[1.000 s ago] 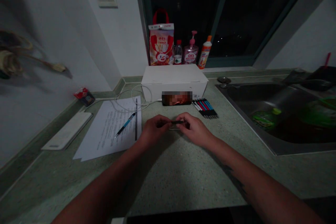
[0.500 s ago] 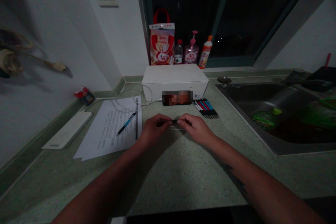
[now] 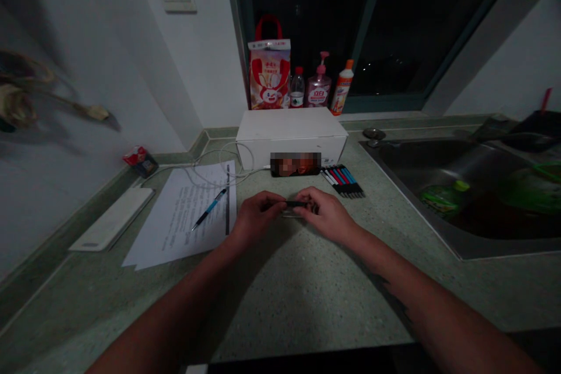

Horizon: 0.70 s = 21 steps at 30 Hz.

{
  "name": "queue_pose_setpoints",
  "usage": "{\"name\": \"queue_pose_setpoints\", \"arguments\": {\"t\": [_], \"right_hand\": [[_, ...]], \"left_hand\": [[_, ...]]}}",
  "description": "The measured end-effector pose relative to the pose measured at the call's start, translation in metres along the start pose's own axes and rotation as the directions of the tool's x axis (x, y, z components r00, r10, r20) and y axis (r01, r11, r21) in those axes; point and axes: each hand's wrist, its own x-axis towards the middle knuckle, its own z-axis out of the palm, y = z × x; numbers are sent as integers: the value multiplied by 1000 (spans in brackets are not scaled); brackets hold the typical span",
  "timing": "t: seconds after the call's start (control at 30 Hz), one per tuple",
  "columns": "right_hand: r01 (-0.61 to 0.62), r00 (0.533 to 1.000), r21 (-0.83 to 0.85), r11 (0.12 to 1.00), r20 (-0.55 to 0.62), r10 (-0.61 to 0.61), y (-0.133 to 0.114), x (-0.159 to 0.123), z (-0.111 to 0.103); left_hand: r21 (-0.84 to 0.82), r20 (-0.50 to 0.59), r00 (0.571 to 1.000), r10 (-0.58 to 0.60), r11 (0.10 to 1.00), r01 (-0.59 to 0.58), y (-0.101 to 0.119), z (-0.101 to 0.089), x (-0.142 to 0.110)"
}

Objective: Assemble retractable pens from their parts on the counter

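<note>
Both my hands meet at the middle of the green counter (image 3: 307, 292). My left hand (image 3: 256, 217) and my right hand (image 3: 325, 215) each pinch one end of a thin dark pen (image 3: 293, 204), held level just above the counter. Something small and clear lies under it; I cannot make it out. A row of several coloured pens (image 3: 342, 180) lies just behind my right hand. A blue pen (image 3: 209, 208) rests on a printed sheet of paper (image 3: 188, 213) to the left.
A white box (image 3: 290, 131) stands behind, with a phone (image 3: 295, 164) and white cable (image 3: 219, 166) before it. A red bag (image 3: 269, 73) and bottles (image 3: 319, 87) line the sill. A steel sink (image 3: 464, 187) with a green bottle (image 3: 442, 197) is right. A white flat slab (image 3: 114, 217) lies left.
My hands drew together along the pen half a second ago and have now moved slightly apart again, showing more of the pen between them. Nothing else has moved.
</note>
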Motion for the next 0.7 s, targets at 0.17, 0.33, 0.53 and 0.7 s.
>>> {"name": "queue_pose_setpoints", "arguments": {"t": [0.17,0.33,0.53,0.7], "right_hand": [[30,999,-31,999,38,-29,1,0,0],[12,1000,-34,999,15,-12,0,0,-1],[30,998,-94,995,54,-25,0,0,-1],[0,993,-186,983,115,22,1,3,-4]], "left_hand": [[-2,22,1000,-1,1000,1,2,0,-1],[34,12,1000,-9,999,9,3,0,-2],[45,30,1000,-9,999,8,0,1,-1],[84,77,997,-10,996,3,-5,2,-1]]}}
